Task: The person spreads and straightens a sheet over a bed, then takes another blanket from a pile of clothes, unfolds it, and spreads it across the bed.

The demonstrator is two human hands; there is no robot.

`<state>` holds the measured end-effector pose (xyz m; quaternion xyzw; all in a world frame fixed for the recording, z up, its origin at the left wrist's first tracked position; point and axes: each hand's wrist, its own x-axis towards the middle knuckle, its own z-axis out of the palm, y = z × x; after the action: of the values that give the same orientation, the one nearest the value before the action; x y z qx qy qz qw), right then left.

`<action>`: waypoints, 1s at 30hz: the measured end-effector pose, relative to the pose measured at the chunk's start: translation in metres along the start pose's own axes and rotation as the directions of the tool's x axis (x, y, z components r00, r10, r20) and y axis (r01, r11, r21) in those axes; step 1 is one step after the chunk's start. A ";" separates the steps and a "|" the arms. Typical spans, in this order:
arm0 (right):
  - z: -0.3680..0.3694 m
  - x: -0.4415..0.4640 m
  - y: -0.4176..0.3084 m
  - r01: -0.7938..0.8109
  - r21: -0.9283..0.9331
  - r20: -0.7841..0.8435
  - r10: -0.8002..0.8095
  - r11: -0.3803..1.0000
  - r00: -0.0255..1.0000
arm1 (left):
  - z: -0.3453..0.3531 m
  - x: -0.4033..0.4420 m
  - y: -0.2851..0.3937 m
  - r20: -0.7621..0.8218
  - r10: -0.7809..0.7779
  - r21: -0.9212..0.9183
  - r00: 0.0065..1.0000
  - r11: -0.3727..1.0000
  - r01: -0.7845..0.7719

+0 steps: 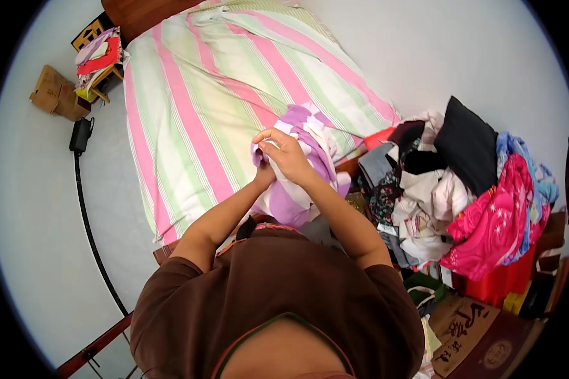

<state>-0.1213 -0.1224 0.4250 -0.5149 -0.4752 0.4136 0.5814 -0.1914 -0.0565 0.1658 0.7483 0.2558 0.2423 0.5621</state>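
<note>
A purple and white cloth (pixel 291 205) hangs in loose folds in front of my body, over the near edge of the bed. My right hand (pixel 286 158) is at its upper left edge, with thumb and fingers curled closed on the fabric. Just below it, my left hand (pixel 265 173) reaches up against the same cloth. The fingers of my left hand are hidden behind the fabric and my right hand. Beneath both hands spreads a pink, green and white striped bed sheet (pixel 189 120).
To the right rises a heap of clothes (pixel 423 196) with a black cushion (pixel 466 145) and a bright pink fabric (pixel 493 218). A cardboard box (pixel 57 93) and a stool piled with cloth (pixel 100 54) stand at the far left. A black pole (pixel 85 208) runs along the left.
</note>
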 end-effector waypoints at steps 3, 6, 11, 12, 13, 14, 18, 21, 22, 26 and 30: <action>0.011 0.038 -0.032 0.066 0.015 0.024 -0.066 0.998 0.998 | -0.059 0.065 0.031 -0.043 -0.224 -0.608 0.974 0.779 0.153; 0.006 0.070 -0.049 0.057 0.041 -0.005 -0.056 0.998 0.998 | -0.135 0.106 0.065 -0.007 -0.215 -0.853 0.976 0.512 0.107; -0.035 0.096 0.056 -0.004 -0.078 -0.324 -0.022 0.997 0.946 | -0.243 0.110 0.099 -0.075 -0.161 -0.936 0.984 0.351 -0.013; -0.052 0.092 0.104 -0.093 -0.300 -0.290 0.002 0.949 0.957 | -0.255 0.104 0.103 -0.101 -0.161 -0.937 0.982 0.348 -0.039; -0.066 0.085 0.156 -0.165 -0.508 -0.259 0.033 0.845 0.965 | -0.264 0.096 0.105 -0.129 -0.165 -0.935 0.978 0.347 -0.065; -0.074 0.077 0.213 -0.219 -0.531 -0.218 0.118 0.818 0.969 | -0.272 0.089 0.107 -0.158 -0.168 -0.933 0.973 0.349 -0.091; -0.050 0.061 0.258 -0.366 -0.659 -0.197 0.318 0.657 0.927 | -0.298 0.059 0.118 -0.297 -0.175 -0.897 0.939 0.388 -0.212; -0.037 0.087 0.288 -0.208 -0.716 -0.091 0.206 0.667 0.974 | -0.314 0.034 0.132 -0.421 -0.184 -0.849 0.888 0.425 -0.314; -0.030 0.098 0.285 -0.132 -0.746 -0.045 0.149 0.653 0.988 | -0.318 0.026 0.139 -0.464 -0.182 -0.827 0.867 0.440 -0.350; -0.015 0.152 0.245 -0.190 -0.642 0.294 0.467 0.743 0.834 | -0.337 0.000 0.166 -0.614 -0.164 -0.725 0.772 0.504 -0.469; -0.015 0.179 0.217 0.118 -0.426 0.229 -0.019 0.897 0.973 | -0.365 -0.029 0.190 -0.750 -0.127 -0.591 0.649 0.570 -0.571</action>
<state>-0.0683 0.0762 0.2325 -0.5663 -0.6347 0.3296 0.4096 -0.4295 0.1419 0.4384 0.2852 0.2128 0.6792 0.6419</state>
